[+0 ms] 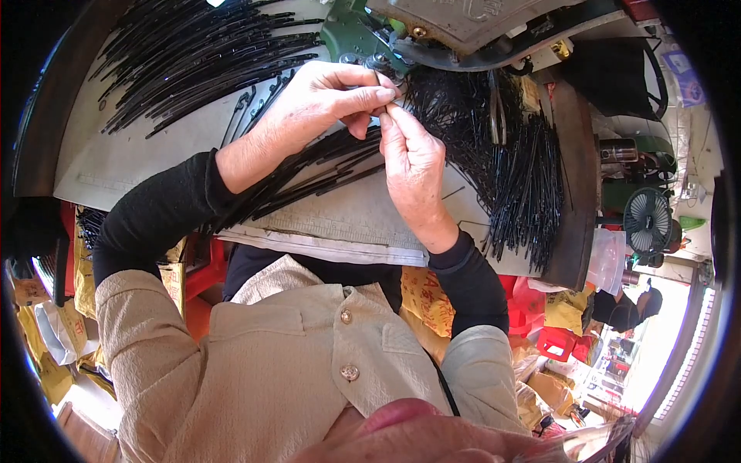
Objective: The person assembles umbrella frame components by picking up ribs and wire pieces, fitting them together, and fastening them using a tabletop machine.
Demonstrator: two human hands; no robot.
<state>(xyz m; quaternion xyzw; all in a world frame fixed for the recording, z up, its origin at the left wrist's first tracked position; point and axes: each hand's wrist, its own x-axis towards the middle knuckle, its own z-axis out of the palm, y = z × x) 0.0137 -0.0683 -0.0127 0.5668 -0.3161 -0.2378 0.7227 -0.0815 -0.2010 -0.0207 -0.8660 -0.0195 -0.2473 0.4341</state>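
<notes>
My left hand (328, 100) and my right hand (414, 158) meet above the table, just in front of a machine. Thumb and forefinger of each are pinched together, fingertips almost touching. A thin dark strand (377, 77) shows at the left fingertips and seems to run down to the right ones; its exact kind and ends are hidden. Long thin black strips (208, 58) lie fanned out at the far left. More black strips (309, 174) lie under my left wrist. Beside my right hand are a tangle of fine black strands (448, 108) and a dense bundle of black strips (532, 189).
The machine's grey metal head (478, 23) overhangs the far side, above a green body (340, 35). A slim metal tool (498, 116) stands by the tangle. A dark raised edge (579, 185) bounds the table at right. A small fan (647, 221) is beyond it.
</notes>
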